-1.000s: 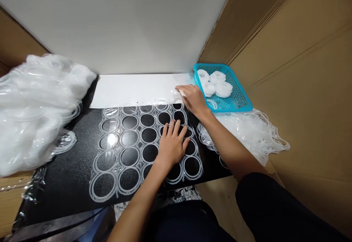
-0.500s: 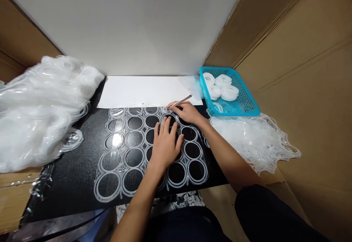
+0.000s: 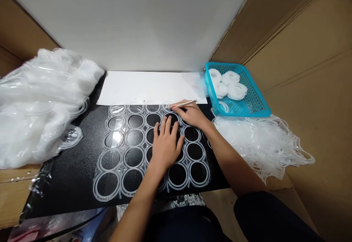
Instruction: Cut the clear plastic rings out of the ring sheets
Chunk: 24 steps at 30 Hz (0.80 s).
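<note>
A translucent sheet of moulded rings (image 3: 134, 138), set in rows, lies flat on the black tabletop (image 3: 74, 183). My left hand (image 3: 165, 143) rests palm down on the middle of the sheet with its fingers spread. At the sheet's far edge, my right hand (image 3: 189, 113) is closed around a slim, pen-like tool (image 3: 186, 103). The tool's lower end is by a ring in the far row, and my fingers partly hide it. What kind of tip it has cannot be made out.
A heap of clear ring sheets (image 3: 46, 106) rises at the left. At the right, a blue basket (image 3: 258, 102) holds several stacks of white rings (image 3: 237, 91). Stringy translucent scraps (image 3: 258, 139) lie before it. White paper (image 3: 143, 86) lies along the back wall; cardboard (image 3: 297, 69) stands at the right.
The tool in my right hand has tilted flatter, and that hand has shifted slightly to the right. My left hand stays spread on the sheet. The view has shifted a little.
</note>
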### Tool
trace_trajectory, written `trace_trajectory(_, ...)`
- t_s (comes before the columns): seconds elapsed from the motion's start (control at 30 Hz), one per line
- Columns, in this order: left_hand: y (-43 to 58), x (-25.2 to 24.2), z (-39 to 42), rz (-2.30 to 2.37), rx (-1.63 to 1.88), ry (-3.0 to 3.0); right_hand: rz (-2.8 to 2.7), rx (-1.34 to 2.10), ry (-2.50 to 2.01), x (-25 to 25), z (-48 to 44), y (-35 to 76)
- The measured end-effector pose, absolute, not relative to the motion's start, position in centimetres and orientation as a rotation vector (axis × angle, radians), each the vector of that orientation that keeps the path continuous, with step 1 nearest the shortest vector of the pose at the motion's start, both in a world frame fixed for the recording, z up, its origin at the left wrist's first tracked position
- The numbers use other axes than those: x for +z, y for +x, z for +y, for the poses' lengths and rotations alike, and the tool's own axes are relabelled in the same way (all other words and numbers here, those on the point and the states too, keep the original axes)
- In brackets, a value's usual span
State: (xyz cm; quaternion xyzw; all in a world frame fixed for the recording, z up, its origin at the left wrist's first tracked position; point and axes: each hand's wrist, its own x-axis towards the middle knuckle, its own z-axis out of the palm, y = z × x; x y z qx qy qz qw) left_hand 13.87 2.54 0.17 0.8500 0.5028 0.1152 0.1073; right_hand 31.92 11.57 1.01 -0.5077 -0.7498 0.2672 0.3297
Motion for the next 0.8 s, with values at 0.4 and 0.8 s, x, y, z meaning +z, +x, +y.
trace_trajectory(0.4, 13.83, 0.43, 2.53, 1.478, 0.327, 2.489, -1.762, 1.0, -1.331, 0.62, 11.52, 32.21)
trace_trajectory(0.8, 13.85, 0.17, 2.55, 1.474, 0.31, 2.497, -2.015, 0.702, -1.302, 0.4, 11.3, 32.18)
